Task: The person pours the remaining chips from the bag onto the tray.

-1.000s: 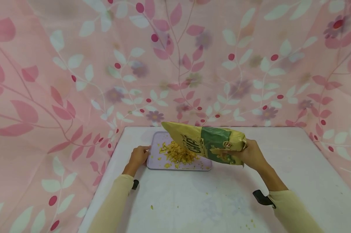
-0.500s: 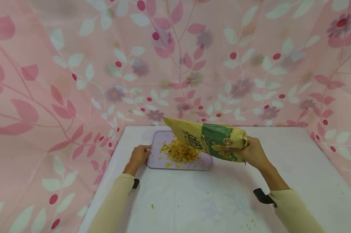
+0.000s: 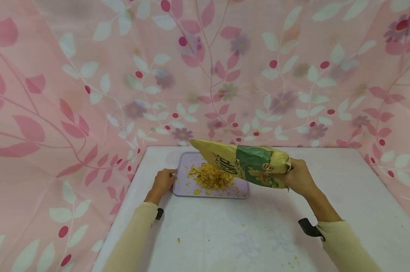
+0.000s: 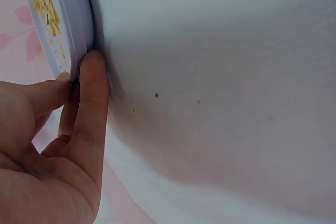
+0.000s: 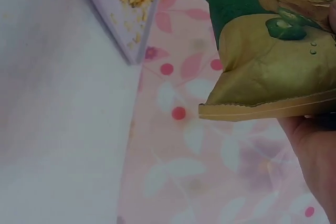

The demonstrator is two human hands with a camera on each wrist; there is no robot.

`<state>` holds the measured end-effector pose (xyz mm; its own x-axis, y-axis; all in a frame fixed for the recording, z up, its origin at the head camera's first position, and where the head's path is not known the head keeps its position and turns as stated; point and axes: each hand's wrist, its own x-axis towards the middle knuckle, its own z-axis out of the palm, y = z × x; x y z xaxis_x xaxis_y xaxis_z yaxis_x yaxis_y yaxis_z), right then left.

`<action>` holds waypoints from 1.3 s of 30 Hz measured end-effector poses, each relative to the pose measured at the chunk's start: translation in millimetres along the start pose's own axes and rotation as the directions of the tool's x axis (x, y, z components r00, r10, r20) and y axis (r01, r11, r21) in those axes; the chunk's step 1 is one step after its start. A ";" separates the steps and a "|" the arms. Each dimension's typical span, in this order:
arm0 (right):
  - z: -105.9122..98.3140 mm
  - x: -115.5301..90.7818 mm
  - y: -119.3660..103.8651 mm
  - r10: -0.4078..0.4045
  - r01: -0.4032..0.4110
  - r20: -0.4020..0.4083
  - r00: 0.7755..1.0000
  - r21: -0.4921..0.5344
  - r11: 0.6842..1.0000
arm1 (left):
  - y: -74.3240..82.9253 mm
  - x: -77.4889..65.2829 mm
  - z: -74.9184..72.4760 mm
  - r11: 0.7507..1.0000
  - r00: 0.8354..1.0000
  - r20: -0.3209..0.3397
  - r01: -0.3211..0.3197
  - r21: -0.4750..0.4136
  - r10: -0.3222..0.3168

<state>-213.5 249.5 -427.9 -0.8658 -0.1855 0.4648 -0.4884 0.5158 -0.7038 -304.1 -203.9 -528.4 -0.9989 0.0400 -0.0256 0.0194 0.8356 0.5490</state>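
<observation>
I am pinching the tray (image 3: 181, 162) with the left hand (image 3: 164, 181) and gripping the bag (image 3: 252, 164) partly above it with the right hand (image 3: 300, 177); the chips (image 3: 211, 178) are staying nearly unchanged, suggesting little pouring.

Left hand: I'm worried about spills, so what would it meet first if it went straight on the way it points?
The tray: the left hand pinches its edge. Beyond that, the yellow flakes look next in line.
</observation>
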 end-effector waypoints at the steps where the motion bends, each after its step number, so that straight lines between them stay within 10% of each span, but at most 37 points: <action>1: -1.9 0.0 -2.2 0.021 -0.021 -0.013 1.000 0.012 1.000 | -0.3 0.0 0.1 1.000 1.000 0.008 0.009 -0.003 -0.009; 16: -4.0 -5.9 0.4 0.182 -0.182 0.000 0.983 0.071 0.981 | -5.3 -0.1 3.5 1.000 0.999 0.029 0.012 0.021 -0.013; 23: -9.9 1.5 -14.7 0.068 -0.067 -0.012 0.998 0.069 0.995 | -2.8 -0.3 1.3 0.999 0.999 0.042 0.026 -0.033 -0.024; 28: -4.9 -1.6 -11.4 0.120 -0.120 0.013 0.993 0.008 0.993 | -2.9 -1.1 1.0 0.999 0.998 0.046 0.036 -0.016 -0.036; 33: -5.5 -3.1 -1.6 0.145 -0.137 -0.042 0.989 0.156 0.978 | -2.9 -0.6 2.2 0.998 0.997 0.062 0.055 -0.038 -0.053; 39: 0.4 -0.6 7.0 0.085 -0.085 0.005 0.996 -0.001 0.996 | -1.8 1.8 1.7 0.998 0.997 0.056 0.060 -0.037 -0.058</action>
<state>-216.5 252.9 -433.4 -0.9049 -0.1449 0.4002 -0.4125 0.5307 -0.7404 -305.8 -204.4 -530.9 -0.9943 0.0223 -0.1042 -0.0422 0.8157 0.5769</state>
